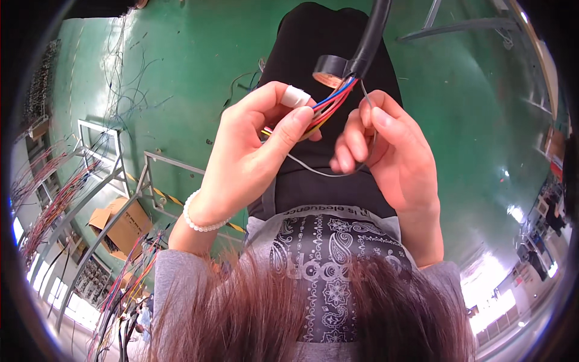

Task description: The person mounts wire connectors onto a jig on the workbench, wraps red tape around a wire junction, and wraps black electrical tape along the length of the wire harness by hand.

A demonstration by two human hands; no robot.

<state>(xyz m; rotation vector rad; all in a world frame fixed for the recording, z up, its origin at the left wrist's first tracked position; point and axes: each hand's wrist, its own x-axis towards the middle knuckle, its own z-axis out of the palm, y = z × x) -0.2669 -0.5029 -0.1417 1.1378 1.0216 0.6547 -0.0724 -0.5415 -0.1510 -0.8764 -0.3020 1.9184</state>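
A thick black cable [373, 36] comes down from the top, and a bundle of blue, red and yellow wires [333, 99] fans out of its end. My left hand [253, 145] pinches these coloured wires between thumb and forefinger; the forefinger wears a white wrap [296, 96]. A roll of black tape [329, 70] hangs at the cable's end, just above my fingers. My right hand [386, 151] grips a thin grey wire [319, 172], which loops under both hands and rises to the cable end. A bead bracelet [202, 222] circles my left wrist.
Below lies a green floor [181, 72] strewn with loose wire scraps. Metal rack frames [114, 175] and hanging wire harnesses [48, 205] stand at the left, with an open cardboard box [120, 222] beside them. Another metal frame [458, 24] is at the top right.
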